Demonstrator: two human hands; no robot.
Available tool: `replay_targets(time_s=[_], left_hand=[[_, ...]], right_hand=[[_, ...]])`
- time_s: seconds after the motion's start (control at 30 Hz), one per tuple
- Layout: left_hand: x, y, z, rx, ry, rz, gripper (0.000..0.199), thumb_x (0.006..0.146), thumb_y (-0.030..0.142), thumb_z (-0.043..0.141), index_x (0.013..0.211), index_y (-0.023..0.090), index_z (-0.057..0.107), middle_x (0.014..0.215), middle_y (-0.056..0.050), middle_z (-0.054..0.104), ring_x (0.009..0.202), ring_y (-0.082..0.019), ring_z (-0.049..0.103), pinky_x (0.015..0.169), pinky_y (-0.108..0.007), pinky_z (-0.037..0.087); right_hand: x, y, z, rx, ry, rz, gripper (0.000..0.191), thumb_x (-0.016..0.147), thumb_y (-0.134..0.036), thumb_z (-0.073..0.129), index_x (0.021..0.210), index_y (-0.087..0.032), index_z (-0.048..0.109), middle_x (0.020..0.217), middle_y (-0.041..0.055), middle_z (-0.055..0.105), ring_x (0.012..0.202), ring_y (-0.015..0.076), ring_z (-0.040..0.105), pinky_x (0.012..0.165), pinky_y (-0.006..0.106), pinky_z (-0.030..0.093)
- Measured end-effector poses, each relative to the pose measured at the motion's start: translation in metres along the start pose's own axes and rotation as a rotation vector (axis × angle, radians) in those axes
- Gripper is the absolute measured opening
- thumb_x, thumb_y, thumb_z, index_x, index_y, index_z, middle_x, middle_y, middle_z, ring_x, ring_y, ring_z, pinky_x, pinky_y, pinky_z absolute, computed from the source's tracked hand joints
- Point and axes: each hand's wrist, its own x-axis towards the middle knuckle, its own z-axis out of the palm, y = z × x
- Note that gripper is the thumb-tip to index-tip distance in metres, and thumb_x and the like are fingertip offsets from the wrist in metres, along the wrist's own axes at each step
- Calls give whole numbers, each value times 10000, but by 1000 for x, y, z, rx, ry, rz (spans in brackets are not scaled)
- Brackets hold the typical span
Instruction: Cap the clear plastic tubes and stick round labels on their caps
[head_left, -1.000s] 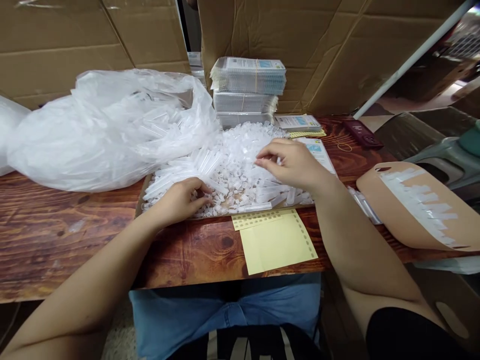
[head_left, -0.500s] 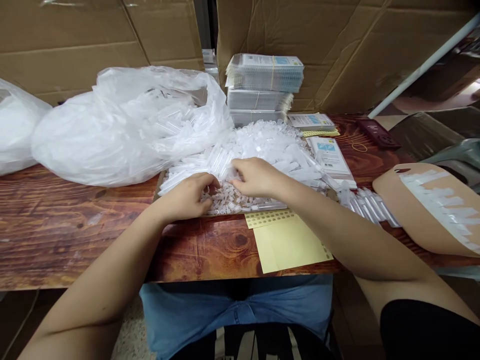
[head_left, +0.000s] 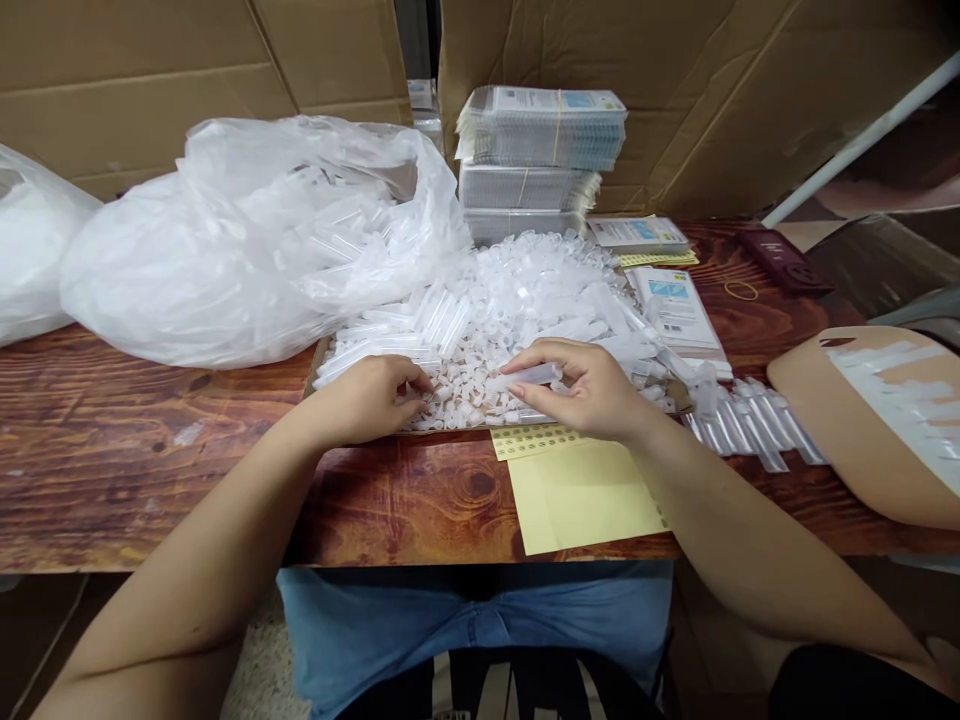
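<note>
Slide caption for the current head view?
Right hand holding a translucent tube over small plastic pieces, left hand beside them.

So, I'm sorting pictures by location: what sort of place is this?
Probably a packing or assembly workshop: a heap of small plastic parts, a banded stack of printed packets and a bulging plastic bag of tubes share one table.

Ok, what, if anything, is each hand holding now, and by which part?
The right hand holds a translucent plastic tube, pinched by its sides. The left hand is at the small plastic pieces; whether it grips any can't be told.
</note>
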Motion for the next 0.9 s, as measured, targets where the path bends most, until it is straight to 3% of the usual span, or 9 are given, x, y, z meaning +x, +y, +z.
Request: replay_targets(time_s=[0.1, 0.27, 0.37, 0.47, 0.6, 0.8, 0.9], left_hand=[[2, 2, 5, 1, 30, -1, 324, 817, 307, 539, 1020, 172, 753, 1022, -71, 756, 943, -249, 676, 869, -351, 500], [6, 6, 13, -17, 158, -48, 260, 810, 322, 587, 908, 170, 774, 897, -75, 753, 861, -250, 666, 843, -371, 509], [6, 6, 12, -243, 288, -83, 237, 809, 377, 671, 910, 203, 796, 892, -58, 769, 818, -219, 665, 781, -338, 516], [6, 6, 11, -656, 384, -57, 269, 754, 403, 785, 940, 210, 811, 908, -67, 782, 798, -196, 680, 722, -301, 539], [6, 11, 18, -1045, 397, 22, 246, 693, 359, 874, 888, 217, 827, 747, -56, 756, 580, -120, 620, 540, -225, 513], [2, 27, 19, -1065, 447, 169, 123, 733, 225, 856, 852, 239, 831, 743, -31, 728, 517, -82, 616, 497, -184, 525], [0, 39, 18, -1229, 437, 127, 161, 683, 293, 900, 811, 228, 828, 689, -27, 702, 491, -97, 618, 446, -188, 525]], right_hand=[[-5, 3, 8, -41, 54, -87, 128, 827, -248, 666, 940, -207, 711, 911, 47, 741, 819, 171, 685, 563, 251, 486], [-7, 9, 18, -90, 145, -378, 58, 877, -162, 641, 925, -193, 636, 834, 33, 683, 771, 145, 659, 676, 278, 541], [-6, 11, 23, -103, 183, -462, 84, 917, -160, 628, 981, -199, 590, 846, 36, 655, 800, 155, 654, 708, 297, 550], [-5, 9, 25, -106, 205, -490, 98, 947, -167, 604, 1019, -205, 548, 882, 47, 635, 825, 161, 642, 711, 301, 550], [-4, 5, 25, -105, 219, -501, 101, 964, -173, 580, 1029, -214, 515, 876, 32, 597, 805, 151, 606, 706, 298, 525], [-9, -1, 23, 40, 144, -338, 68, 973, -234, 575, 1020, -225, 526, 920, 22, 614, 841, 137, 617, 747, 288, 517], [-12, -5, 27, 187, 99, -198, 92, 973, -295, 578, 1018, -228, 534, 944, 16, 632, 847, 126, 627, 744, 270, 518]])
